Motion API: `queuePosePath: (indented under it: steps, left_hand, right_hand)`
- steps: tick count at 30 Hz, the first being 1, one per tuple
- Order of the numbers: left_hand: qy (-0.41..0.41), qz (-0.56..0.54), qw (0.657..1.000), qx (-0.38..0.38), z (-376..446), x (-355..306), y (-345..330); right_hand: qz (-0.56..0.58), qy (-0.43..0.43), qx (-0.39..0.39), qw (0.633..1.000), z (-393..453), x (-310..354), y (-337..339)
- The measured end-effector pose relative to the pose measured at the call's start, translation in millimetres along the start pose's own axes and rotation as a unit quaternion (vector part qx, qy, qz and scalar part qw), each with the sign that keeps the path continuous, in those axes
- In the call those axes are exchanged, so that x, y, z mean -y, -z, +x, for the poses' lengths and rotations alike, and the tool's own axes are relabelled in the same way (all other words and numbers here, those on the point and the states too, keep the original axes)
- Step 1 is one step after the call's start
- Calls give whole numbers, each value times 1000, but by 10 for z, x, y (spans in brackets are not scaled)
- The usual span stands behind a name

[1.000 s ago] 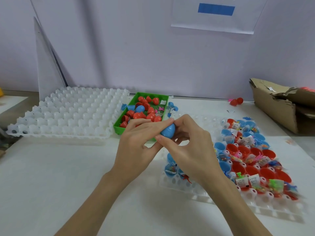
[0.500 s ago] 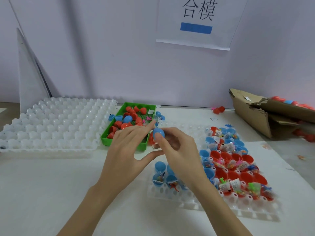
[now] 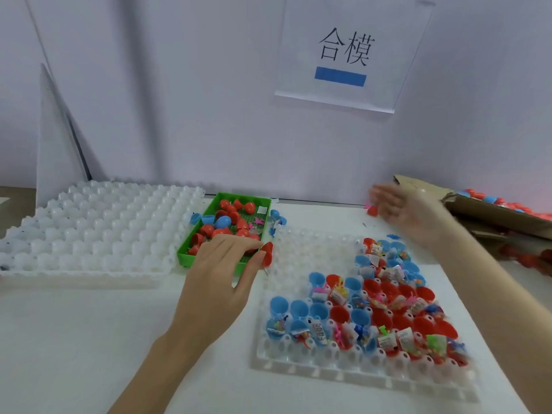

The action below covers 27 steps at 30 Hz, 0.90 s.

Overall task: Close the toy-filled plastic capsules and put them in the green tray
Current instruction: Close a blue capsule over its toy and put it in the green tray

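Note:
The green tray (image 3: 183,259) lies at the table's middle back and holds several closed red capsules (image 3: 231,209) and a blue capsule (image 3: 222,222). My left hand (image 3: 222,268) hovers over the tray's near end, fingers stretched out, and I see nothing in it. Its thumb lies beside a red capsule piece (image 3: 268,253) at the tray's right corner. My right hand (image 3: 401,210), blurred and spread, reaches to the far right next to a loose red capsule (image 3: 372,211). Open red and blue capsule halves with toys (image 3: 373,312) fill the white holder tray (image 3: 328,372).
A large empty white cell tray (image 3: 89,234) lies left of the green tray. A torn cardboard box (image 3: 484,212) with more capsules sits at the far right. Loose blue halves (image 3: 197,218) lie beside the green tray. A wall with a paper sign stands behind.
Both hands held a blue capsule together over the holder tray. Now they are apart: the left went to the green tray, the right swung far right, and the capsule is out of sight.

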<state>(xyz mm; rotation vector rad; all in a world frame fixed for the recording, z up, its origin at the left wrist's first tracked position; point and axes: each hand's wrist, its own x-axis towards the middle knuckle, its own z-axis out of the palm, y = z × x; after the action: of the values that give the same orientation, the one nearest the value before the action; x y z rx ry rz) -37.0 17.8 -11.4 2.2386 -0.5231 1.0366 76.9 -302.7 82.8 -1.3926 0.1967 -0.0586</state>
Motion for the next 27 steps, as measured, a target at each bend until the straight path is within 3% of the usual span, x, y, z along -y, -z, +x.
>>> queuePosePath:
  steps: [2, 4, 8, 13, 18, 23, 27]
  left_hand:
    - [6, 3, 1000, 3, -9, 9, -16]
    - [8, 5, 1000, 6, -20, 16, -28]
    - [6, 7, 1000, 13, -31, 16, -40]
    - [6, 4, 1000, 23, -28, 37, -58]
    - [21, -36, 999, 31, -27, -9, -85]
    - [75, -206, 968, 123, -18, -121, -94]
    - [134, -259, 942, 165, -57, -206, -180]
  right_hand:
    - [-255, 60, 24, 965, -109, -279, -14]
    - [-439, 135, 70, 886, -234, -445, -84]
    - [-556, 184, 207, 784, -386, -556, -361]
    - [-631, 161, 250, 717, -411, -618, -576]
    - [-651, 172, 238, 700, -374, -535, -599]
    - [-609, 195, 201, 742, -394, -397, -620]
    - [-576, 188, 214, 767, -533, -431, -731]
